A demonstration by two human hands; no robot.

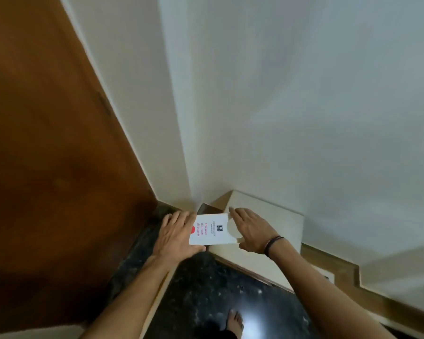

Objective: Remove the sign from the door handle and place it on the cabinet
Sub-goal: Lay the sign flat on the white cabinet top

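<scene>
Flanking the sign (212, 230) on the corner cabinet (274, 223): left hand (179, 234) pinching it, right hand (251, 231) spread.

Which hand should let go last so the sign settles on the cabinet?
Probably the left hand: it grips the sign at its overhanging end, while the right hand lies over the cabinet.

The white sign (212, 230) says "Please do not disturb" in red letters. Above the words is a small dark logo with a line of tiny print, too small to read.
</scene>
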